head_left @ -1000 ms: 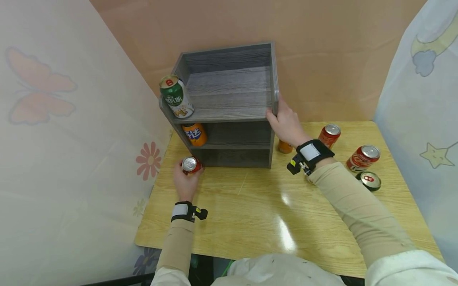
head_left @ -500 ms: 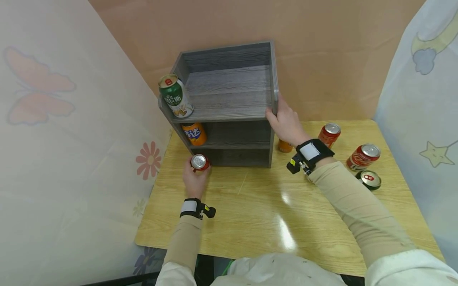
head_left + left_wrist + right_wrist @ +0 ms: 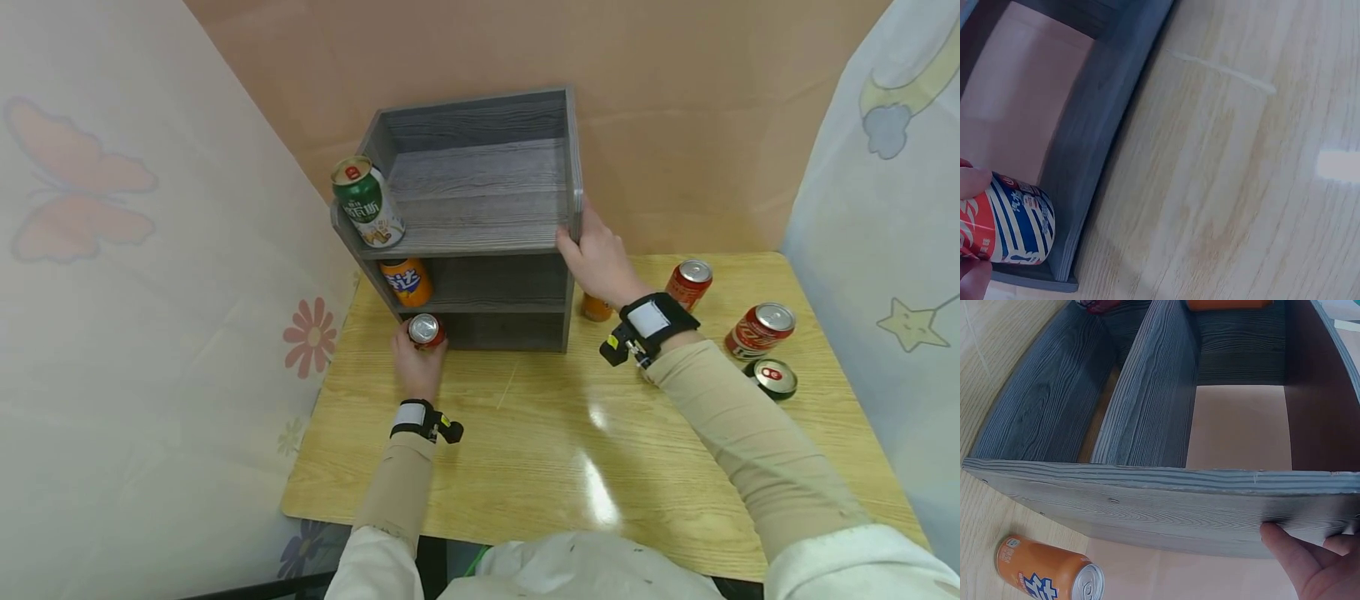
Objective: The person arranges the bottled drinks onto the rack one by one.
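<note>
My left hand [image 3: 417,371] grips a red soda can [image 3: 426,332] upright at the left end of the grey wooden shelf's [image 3: 480,196] bottom compartment. Blue and white stripes run round the lower part of this can in the left wrist view, where its base overlaps the bottom board and fingertips [image 3: 972,182] press its side. With my right hand [image 3: 602,260], I hold the shelf's right side panel near the top board; the right wrist view shows the thumb against the panel's outer face. A green and white can [image 3: 367,204] stands top left, above an orange soda can [image 3: 406,282] on the middle level.
Beside the shelf's right side another orange can [image 3: 1047,569] stands on the wooden table [image 3: 510,467]. Two red cans [image 3: 688,285] and a dark can with a gold lid [image 3: 775,378] are further right, near my right forearm. Printed cloth walls [image 3: 217,275] border the table.
My left hand has carried the red can to the right and forward, from the table by the shelf's front left corner into the bottom compartment's opening. The right hand stays on the panel.
</note>
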{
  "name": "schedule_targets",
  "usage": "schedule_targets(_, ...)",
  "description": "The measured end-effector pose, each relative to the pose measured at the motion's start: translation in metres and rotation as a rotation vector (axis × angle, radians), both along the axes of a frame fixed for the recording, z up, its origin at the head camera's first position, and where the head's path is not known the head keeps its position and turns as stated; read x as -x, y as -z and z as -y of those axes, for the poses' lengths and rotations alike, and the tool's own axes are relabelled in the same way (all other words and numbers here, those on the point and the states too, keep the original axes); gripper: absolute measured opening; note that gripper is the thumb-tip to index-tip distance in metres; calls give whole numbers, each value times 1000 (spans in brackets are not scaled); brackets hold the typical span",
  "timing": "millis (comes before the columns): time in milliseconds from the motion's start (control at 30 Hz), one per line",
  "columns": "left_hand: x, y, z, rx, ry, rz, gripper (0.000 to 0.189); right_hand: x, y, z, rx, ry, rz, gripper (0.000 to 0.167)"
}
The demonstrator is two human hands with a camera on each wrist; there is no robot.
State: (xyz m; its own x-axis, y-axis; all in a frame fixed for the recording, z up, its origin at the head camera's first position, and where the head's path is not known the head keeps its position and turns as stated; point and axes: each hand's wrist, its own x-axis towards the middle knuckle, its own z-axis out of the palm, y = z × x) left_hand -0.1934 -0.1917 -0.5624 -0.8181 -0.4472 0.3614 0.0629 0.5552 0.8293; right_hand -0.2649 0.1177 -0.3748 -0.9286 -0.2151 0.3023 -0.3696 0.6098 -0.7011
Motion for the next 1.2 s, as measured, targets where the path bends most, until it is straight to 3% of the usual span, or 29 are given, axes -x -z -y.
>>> schedule_targets(233, 9, 0, -3, 77, -52, 55, 72, 0, 2, 2, 0, -6, -5, 66)
schedule_targets(633, 25, -1, -7, 79, -67, 107, 74, 1, 1, 1, 0, 1, -11, 66)
schedule_targets(1033, 33, 3, -12, 61, -83, 126, 71, -1, 0, 1, 0, 3, -6, 64)
schedule_targets(1200, 35, 5, -14, 110, -100, 148, 67, -1, 0, 0, 6, 4, 1, 66)
